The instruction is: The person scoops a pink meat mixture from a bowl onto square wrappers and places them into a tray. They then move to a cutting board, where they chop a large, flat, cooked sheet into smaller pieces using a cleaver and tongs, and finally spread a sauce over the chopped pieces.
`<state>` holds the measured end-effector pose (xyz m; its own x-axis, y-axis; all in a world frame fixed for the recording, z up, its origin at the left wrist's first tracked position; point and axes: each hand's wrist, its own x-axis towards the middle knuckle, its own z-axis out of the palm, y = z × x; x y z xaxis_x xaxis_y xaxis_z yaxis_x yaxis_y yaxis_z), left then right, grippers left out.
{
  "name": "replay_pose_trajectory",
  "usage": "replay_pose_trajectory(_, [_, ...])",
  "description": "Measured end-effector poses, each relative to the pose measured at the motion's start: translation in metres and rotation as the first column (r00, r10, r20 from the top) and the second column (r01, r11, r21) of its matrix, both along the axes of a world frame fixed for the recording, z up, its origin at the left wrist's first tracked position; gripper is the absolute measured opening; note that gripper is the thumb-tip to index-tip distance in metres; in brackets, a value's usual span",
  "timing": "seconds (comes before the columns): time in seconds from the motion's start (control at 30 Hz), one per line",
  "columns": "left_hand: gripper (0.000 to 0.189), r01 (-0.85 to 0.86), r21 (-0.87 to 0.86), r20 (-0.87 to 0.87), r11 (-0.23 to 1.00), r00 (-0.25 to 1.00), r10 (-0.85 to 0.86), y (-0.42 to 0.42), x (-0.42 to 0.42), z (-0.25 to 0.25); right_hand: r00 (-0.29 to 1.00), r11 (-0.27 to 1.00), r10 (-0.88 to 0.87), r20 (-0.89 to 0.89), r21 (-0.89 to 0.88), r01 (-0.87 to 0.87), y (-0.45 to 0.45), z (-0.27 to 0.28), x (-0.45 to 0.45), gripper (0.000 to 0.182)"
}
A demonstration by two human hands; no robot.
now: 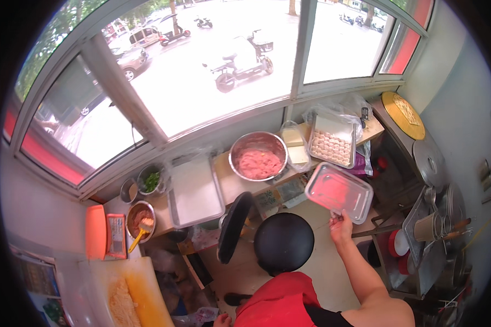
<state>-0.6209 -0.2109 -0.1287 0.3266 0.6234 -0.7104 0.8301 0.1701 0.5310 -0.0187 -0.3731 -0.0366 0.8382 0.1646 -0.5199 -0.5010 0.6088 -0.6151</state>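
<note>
My right hand [340, 227] grips the near edge of a translucent plastic lid or shallow container [339, 192], held out over the floor at the right. At the bottom edge, my left hand [222, 320] shows only in part; its fingers look curled, and what it may hold is hidden. A steel bowl of pink minced meat [257, 161] stands on the counter ahead. Right of it lie pale wrappers in a plastic bag [298, 153] and a metal tray with rows of dumplings [331, 145]. A metal tray with a white liner [196, 192] is left of the bowl.
Two round black stools [284, 243] stand before me, one tilted. Left are a bowl with a yellow-handled brush or spatula [136, 241], chopped greens [151, 182] and an orange-stained cutting board [147, 286]. A rack with pans and metal containers [427, 227] is at right, below windows and wall.
</note>
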Motion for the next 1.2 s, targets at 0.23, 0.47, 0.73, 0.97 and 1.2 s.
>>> replay_pose_trajectory(0.23, [0.038, 0.091, 0.023, -0.029, 0.996, 0.996, -0.090, 0.024, 0.045, 0.035, 0.984, 0.984, -0.165, -0.070, 0.057, 0.169, -0.006, -0.027, 0.133, 0.020])
replay_pose_trajectory(0.47, [0.036, 0.086, 0.076, -0.045, 0.993, 0.996, -0.083, 0.034, 0.035, 0.069, 0.998, 1.000, 0.006, -0.063, 0.007, -0.005, -0.024, -0.093, 0.238, 0.027])
replay_pose_trajectory(0.73, [0.040, 0.110, -0.003, -0.222, 0.994, 0.969, -0.108, 0.014, 0.036, 0.078, 0.993, 0.935, -0.108, 0.046, -0.335, 0.117, -0.035, -0.131, 0.316, 0.015])
replay_pose_trajectory(0.97, [0.036, 0.188, 0.065, -0.162, 0.980, 0.971, -0.175, 0.009, 0.070, 0.091, 0.999, 0.982, -0.041, 0.020, -0.184, 0.044, -0.057, -0.133, 0.392, 0.019])
replay_pose_trajectory(1.2, [0.036, -0.011, 0.218, -0.202, 0.976, 0.978, 0.056, -0.009, 0.039, 0.097, 0.945, 0.689, 0.045, 0.323, -0.695, 0.204, -0.043, -0.138, 0.273, 0.042])
